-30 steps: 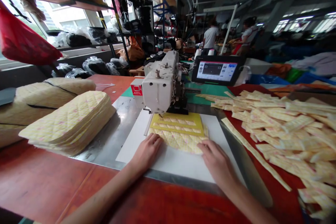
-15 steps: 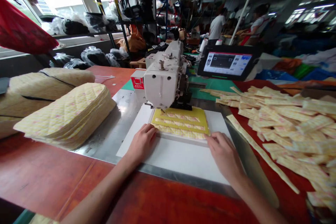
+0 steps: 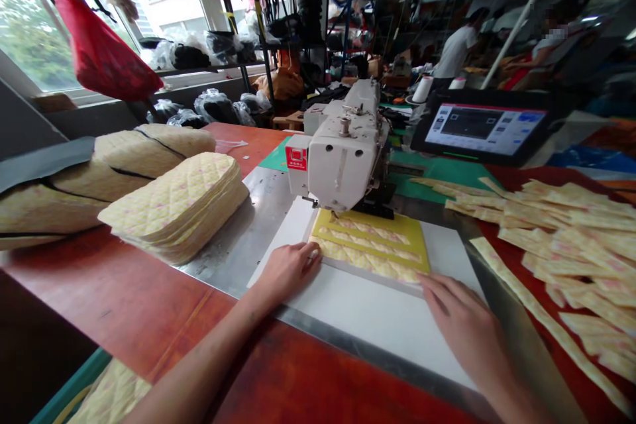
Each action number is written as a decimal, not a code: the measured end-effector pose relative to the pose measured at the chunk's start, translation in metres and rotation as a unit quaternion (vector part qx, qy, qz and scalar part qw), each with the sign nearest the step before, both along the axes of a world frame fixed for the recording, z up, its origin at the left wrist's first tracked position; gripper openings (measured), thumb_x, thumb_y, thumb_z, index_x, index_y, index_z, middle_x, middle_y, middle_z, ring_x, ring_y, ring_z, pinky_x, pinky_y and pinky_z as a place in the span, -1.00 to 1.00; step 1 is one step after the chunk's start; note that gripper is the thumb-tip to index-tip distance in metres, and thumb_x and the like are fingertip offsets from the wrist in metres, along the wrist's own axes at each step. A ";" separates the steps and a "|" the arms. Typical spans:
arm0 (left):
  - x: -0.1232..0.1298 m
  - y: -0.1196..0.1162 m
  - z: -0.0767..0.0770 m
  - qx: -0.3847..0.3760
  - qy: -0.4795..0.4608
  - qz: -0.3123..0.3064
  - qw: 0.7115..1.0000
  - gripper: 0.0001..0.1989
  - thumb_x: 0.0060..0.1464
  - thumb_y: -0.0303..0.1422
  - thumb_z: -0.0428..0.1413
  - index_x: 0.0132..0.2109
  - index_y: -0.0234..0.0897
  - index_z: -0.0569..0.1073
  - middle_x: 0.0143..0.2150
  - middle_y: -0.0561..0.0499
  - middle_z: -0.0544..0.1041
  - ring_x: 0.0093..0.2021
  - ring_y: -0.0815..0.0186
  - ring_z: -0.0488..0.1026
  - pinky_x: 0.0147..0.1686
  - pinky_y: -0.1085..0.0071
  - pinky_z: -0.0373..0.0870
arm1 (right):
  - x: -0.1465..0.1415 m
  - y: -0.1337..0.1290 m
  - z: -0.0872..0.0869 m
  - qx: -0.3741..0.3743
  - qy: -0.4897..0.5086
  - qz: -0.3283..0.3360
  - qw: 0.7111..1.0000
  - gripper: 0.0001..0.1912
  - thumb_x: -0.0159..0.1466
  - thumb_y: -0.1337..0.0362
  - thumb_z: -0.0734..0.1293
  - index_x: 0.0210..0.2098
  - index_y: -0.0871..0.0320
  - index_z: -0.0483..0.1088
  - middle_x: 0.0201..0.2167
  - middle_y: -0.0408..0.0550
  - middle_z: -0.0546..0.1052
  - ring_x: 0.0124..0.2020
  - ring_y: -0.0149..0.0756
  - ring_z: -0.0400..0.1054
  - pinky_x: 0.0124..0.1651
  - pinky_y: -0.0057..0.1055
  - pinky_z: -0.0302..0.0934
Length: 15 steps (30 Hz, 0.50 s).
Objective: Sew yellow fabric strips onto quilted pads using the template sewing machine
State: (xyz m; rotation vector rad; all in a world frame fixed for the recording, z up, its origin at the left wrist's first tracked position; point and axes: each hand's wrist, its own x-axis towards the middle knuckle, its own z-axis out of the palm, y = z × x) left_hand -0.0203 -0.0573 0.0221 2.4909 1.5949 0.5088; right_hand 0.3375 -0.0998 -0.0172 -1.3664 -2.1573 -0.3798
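Under the white sewing machine head [image 3: 342, 162] lies a yellow slotted template [image 3: 370, 238], with quilted yellow fabric [image 3: 365, 262] showing in its slots and along its near edge. My left hand [image 3: 293, 268] rests at the near left corner of the fabric, fingers close together on the edge; whether they pinch it is hard to tell. At the near right corner, my right hand [image 3: 462, 318] touches the edge with its fingertips, the fingers stretched out. Both hands lie over a white board [image 3: 358, 315].
A stack of quilted pieces [image 3: 179, 205] stands left of the machine, before tied bundles [image 3: 114, 165]. Fabric strips [image 3: 571, 245] are heaped at the right. A lit control screen [image 3: 484, 126] stands behind them. Two people are in the background.
The view has turned left, so everything appears further right. Both hands remain at the fabric's near corners; the right hand looks flatter, its fingers more extended.
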 end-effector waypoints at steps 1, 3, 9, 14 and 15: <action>-0.001 0.000 0.000 -0.001 0.002 0.000 1.000 -0.73 0.40 -0.25 -0.06 0.01 -0.18 0.50 -0.19 -0.06 0.66 -0.31 0.22 0.61 -0.35 0.40 0.30 | 0.000 0.000 0.000 -0.003 0.002 0.002 1.000 -0.71 0.50 0.26 0.18 0.05 0.13 0.49 -0.07 -0.02 0.60 -0.11 -0.17 0.50 0.03 -0.24 0.32; -0.002 0.000 0.000 -0.004 0.003 0.007 1.000 -0.72 0.40 -0.24 -0.07 -0.01 -0.19 0.52 -0.23 -0.06 0.66 -0.32 0.22 0.61 -0.36 0.41 0.29 | -0.001 0.000 -0.001 -0.009 0.007 0.005 1.000 -0.71 0.49 0.26 0.18 0.03 0.11 0.50 -0.08 -0.03 0.60 -0.12 -0.17 0.49 0.02 -0.23 0.31; -0.002 0.000 0.003 -0.020 0.013 0.011 1.000 -0.69 0.42 -0.21 -0.08 -0.01 -0.17 0.53 -0.27 -0.05 0.67 -0.35 0.22 0.61 -0.39 0.42 0.25 | -0.006 -0.001 0.003 0.012 0.025 -0.031 0.999 -0.80 0.44 0.30 0.25 -0.11 0.10 0.53 -0.17 -0.05 0.58 -0.22 -0.21 0.47 -0.05 -0.27 0.28; -0.004 0.000 0.001 -0.036 0.038 0.026 0.998 -0.67 0.41 -0.16 -0.09 0.03 -0.10 0.52 -0.26 -0.02 0.70 -0.37 0.18 0.63 -0.42 0.42 0.26 | 0.031 0.006 0.041 0.012 0.012 -0.147 0.989 -0.78 0.42 0.35 0.24 -0.13 0.14 0.54 -0.16 -0.01 0.58 -0.17 -0.19 0.47 0.00 -0.29 0.28; -0.004 0.001 -0.001 -0.036 0.042 0.025 0.998 -0.66 0.40 -0.15 -0.10 0.03 -0.09 0.53 -0.27 -0.02 0.70 -0.37 0.16 0.63 -0.42 0.42 0.26 | 0.043 0.008 0.048 -0.002 -0.009 -0.193 0.981 -0.78 0.41 0.33 0.25 -0.11 0.16 0.54 -0.15 0.02 0.58 -0.13 -0.14 0.46 0.01 -0.26 0.28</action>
